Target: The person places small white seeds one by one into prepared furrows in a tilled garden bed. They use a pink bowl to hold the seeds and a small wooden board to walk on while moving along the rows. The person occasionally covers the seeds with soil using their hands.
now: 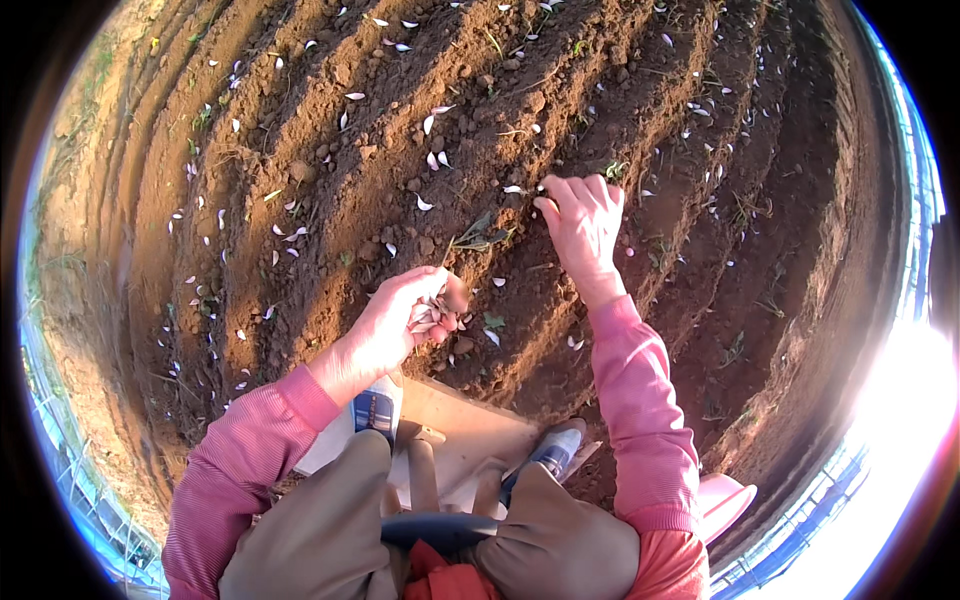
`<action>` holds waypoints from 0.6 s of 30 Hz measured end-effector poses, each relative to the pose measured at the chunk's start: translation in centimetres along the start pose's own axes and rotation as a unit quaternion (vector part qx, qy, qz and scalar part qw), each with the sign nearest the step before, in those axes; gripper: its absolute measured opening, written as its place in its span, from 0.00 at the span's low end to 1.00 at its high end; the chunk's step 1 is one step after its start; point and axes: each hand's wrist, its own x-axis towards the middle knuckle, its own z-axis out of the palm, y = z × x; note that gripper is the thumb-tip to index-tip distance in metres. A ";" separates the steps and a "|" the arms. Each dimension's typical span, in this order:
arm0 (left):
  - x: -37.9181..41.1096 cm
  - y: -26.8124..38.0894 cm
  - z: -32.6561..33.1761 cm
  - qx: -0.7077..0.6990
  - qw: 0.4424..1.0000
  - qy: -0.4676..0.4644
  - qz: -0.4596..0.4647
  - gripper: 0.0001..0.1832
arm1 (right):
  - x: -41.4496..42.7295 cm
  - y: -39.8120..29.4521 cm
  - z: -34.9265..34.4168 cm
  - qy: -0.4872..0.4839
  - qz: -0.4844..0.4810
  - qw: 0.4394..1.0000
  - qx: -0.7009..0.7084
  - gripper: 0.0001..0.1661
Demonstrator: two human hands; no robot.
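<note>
Several garlic cloves lie cupped in my left hand (pixel 401 315), held palm up over the soil. Farther forward and to the right, my right hand (pixel 583 217) reaches down to the furrowed ground, its thumb and index finger pinched around a small pale clove (pixel 541 188). Another garlic clove (pixel 513 190) lies on the soil just left of those fingertips. A wilted green weed (pixel 480 236) is between my hands, and a small leafy weed (pixel 615 170) stands beside my right knuckles. Many more cloves are scattered along the furrows, such as a pair (pixel 433 161) ahead of my left hand.
Under my shoes is a flat wooden board (pixel 457 412), with a low seat (pixel 439 527) between my legs. A pink plastic container (pixel 724 504) is beside my right elbow. Soil ridges (pixel 315 112) run diagonally ahead. Bluish sheeting and framework curve along the picture's rim.
</note>
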 end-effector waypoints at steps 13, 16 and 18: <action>-0.1 0.1 0.3 0.004 1.000 0.016 -0.005 0.13 | 1.3 2.4 2.9 -0.127 -0.007 0.986 -0.104 0.05; -0.6 0.3 0.7 0.007 1.000 0.010 -0.001 0.13 | 2.8 2.7 2.0 -0.108 0.042 0.992 -0.052 0.06; -0.7 -0.1 0.3 0.005 1.000 0.010 0.006 0.13 | 4.5 2.3 1.8 -0.021 0.039 0.999 -0.013 0.04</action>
